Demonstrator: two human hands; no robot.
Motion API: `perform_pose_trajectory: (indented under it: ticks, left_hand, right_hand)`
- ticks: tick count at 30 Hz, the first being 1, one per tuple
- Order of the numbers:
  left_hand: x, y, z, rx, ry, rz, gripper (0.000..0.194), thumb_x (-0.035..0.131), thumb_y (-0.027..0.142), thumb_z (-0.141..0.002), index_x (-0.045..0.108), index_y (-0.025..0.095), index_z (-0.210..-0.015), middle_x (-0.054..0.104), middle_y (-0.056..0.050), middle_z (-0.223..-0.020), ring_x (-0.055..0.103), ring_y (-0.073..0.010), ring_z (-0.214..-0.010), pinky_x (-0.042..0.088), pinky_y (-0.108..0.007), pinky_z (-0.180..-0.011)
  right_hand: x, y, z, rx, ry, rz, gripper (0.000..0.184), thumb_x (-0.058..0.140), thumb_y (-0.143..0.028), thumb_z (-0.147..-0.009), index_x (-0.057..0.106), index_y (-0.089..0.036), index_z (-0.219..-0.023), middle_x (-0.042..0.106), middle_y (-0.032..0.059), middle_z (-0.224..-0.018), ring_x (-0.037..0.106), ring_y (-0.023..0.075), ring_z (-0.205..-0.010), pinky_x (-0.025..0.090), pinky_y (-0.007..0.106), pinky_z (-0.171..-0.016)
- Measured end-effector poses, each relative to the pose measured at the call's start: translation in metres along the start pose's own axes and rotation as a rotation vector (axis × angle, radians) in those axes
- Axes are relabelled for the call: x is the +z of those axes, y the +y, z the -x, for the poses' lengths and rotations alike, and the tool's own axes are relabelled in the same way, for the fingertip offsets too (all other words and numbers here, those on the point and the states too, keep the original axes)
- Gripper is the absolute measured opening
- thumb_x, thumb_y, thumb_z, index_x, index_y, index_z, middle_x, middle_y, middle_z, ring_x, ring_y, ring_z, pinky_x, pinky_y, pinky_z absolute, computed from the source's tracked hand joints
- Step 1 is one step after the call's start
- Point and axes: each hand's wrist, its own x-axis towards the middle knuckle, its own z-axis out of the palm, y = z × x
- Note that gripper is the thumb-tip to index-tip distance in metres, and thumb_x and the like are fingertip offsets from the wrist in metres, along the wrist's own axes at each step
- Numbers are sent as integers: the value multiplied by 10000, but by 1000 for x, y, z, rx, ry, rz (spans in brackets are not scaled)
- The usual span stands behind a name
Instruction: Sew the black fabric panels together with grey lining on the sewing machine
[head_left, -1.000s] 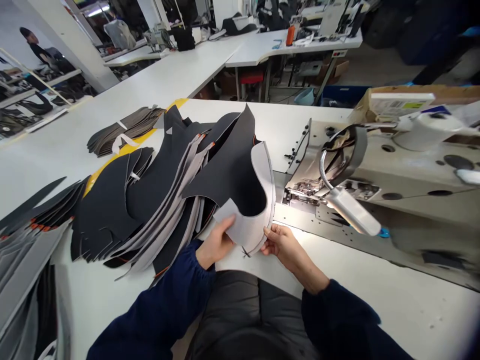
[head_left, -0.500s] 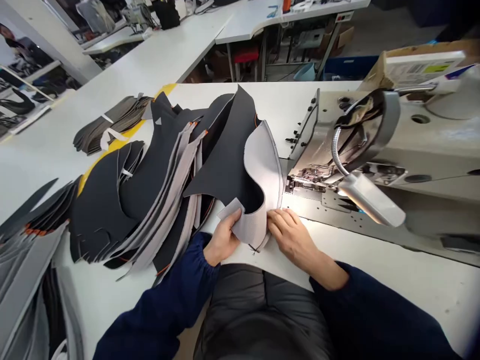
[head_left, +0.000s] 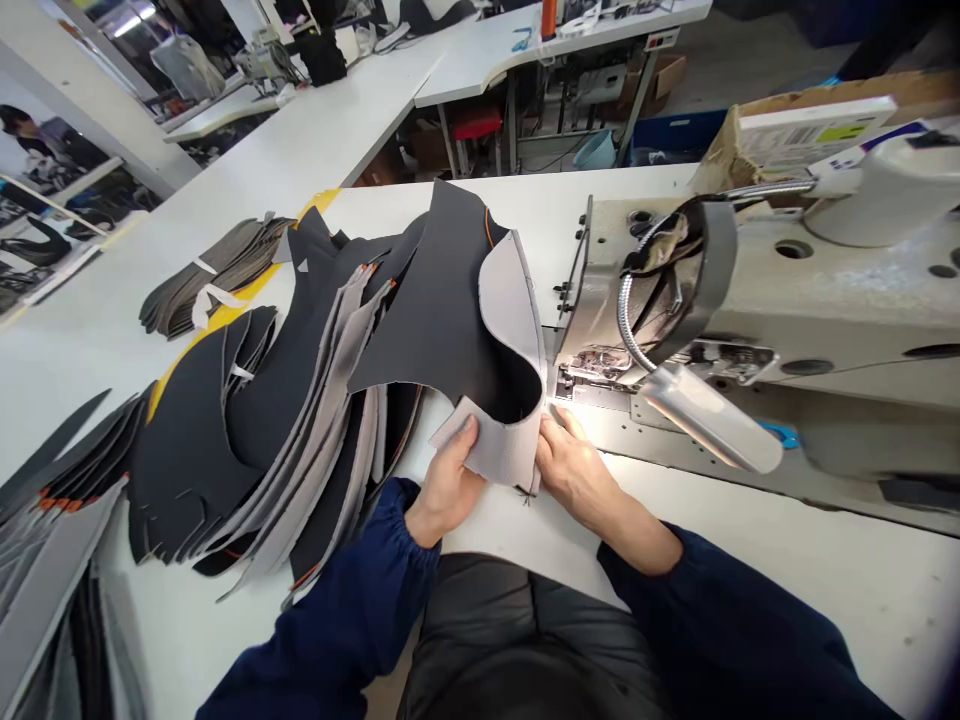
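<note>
A curved piece of black fabric with a grey lining point(head_left: 465, 330) stands folded in front of me on the white table point(head_left: 750, 580). My left hand point(head_left: 450, 485) pinches its lower grey flap, thumb on top. My right hand point(head_left: 571, 465) is closed on the same piece's right edge, close to the lit needle area of the sewing machine point(head_left: 750, 310).
A big pile of black and grey cut pieces point(head_left: 285, 400) lies to the left, with more stacks point(head_left: 217, 270) behind and at the far left edge point(head_left: 52, 500). The machine's lamp point(head_left: 709, 415) juts out on the right. A cardboard box point(head_left: 795, 130) sits behind the machine.
Both hands have carried the fabric piece a little forward and right, closer to the machine's needle area. My right hand has shifted along the edge.
</note>
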Motion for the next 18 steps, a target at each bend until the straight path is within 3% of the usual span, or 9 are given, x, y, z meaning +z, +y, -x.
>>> perform_pose_trajectory:
  ticks: [7, 10, 18]
  left_hand:
    - [23, -4, -27, -77, 63, 86, 265, 617, 364, -873, 670, 160, -1034, 679, -72, -1141, 562, -289, -1177, 494, -411, -951]
    - [30, -9, -33, -89, 57, 109, 251, 578, 339, -901, 672, 150, -1038, 687, -65, -1119, 576, -267, -1161, 497, -383, -947]
    - [22, -19, -38, -71, 29, 114, 263, 589, 350, -887, 680, 160, -1044, 682, -70, -1139, 564, -278, -1184, 492, -392, -966]
  right_hand:
    - [4, 28, 10, 99, 93, -56, 408, 283, 26, -847, 635, -50, -1037, 628, 214, -1088, 578, 255, -1052, 432, 488, -1009]
    - [8, 34, 19, 144, 71, -49, 422, 312, 41, -827, 618, -19, -1111, 619, 231, -1145, 576, 268, -1099, 436, 479, -1021]
    - [14, 29, 21, 173, 10, 7, 392, 353, 36, -845, 616, 11, -1135, 613, 264, -1170, 580, 296, -1126, 450, 491, -1018]
